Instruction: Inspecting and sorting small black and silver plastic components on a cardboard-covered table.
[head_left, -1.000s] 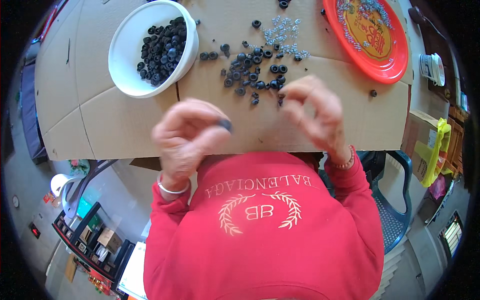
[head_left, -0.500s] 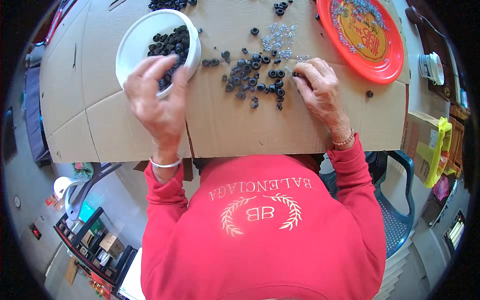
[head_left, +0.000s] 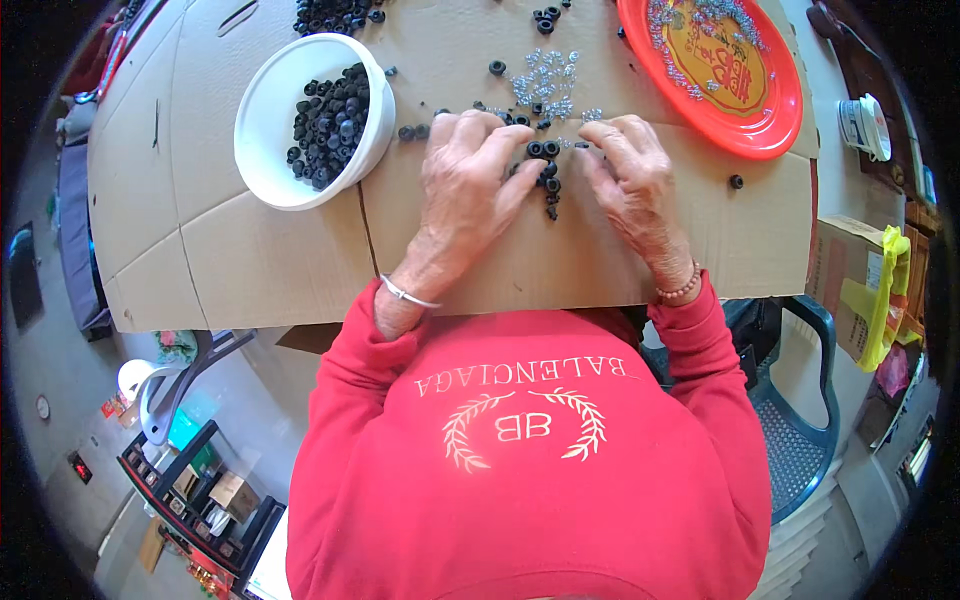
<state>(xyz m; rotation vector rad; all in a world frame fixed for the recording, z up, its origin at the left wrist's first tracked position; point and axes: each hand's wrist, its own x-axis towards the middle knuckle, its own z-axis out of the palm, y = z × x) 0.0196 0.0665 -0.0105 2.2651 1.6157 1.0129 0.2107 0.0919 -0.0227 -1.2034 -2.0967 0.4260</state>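
Note:
My left hand (head_left: 465, 185) is over the pile of small round black pieces (head_left: 551, 150), some with a hole in the middle. Its thumb and forefinger stand apart, and the palm hides much of the pile. Just right of these pieces, my right hand (head_left: 637, 180) pinches a small black piece (head_left: 582, 146) between thumb and forefinger; little of it shows. Beyond both hands lie small clear pieces (head_left: 546, 82), loosely spread. To the left, a white bowl (head_left: 262, 150) holds many black pieces (head_left: 330, 125).
At the far right sits a red plate (head_left: 775, 140) with clear pieces around its inside. More black pieces (head_left: 335, 14) lie at the far edge, and a single black piece (head_left: 736, 181) near the plate. Cardboard (head_left: 290, 265) covers the table. A green chair (head_left: 795, 430) stands at the right.
My left hand has moved right from over the white bowl to the black pile. The right hand stays in nearly the same place, still pinching. The bowl shows fully now.

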